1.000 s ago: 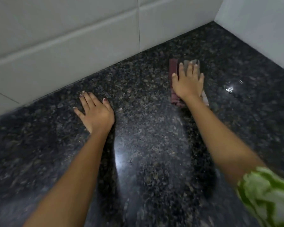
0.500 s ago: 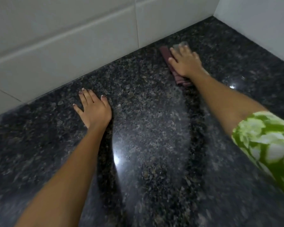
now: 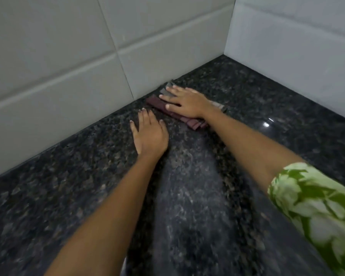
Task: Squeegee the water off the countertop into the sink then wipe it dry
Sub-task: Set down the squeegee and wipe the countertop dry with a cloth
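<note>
Dark speckled worktop [image 3: 72,196] meets grey wall tiles [image 3: 58,62]. Right hand [image 3: 184,103] presses a folded cloth [image 3: 157,103] flat, fingers spread. Left hand [image 3: 149,134] rests palm-down beside it, fingers together.

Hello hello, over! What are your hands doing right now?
Right hand flat, pressing cloth beside tiled wall. Left hand flat on countertop, empty. Nothing in the way.

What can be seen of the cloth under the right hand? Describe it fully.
The cloth is a folded rag, dark maroon with faint stripes along its near edge and a grey part toward the wall. It looks like thin woven fabric. It lies flat on the dark speckled countertop, close to the white tiled wall. The right hand presses on it, palm down with fingers spread, hiding its middle. The left hand rests beside it, apart.
</note>
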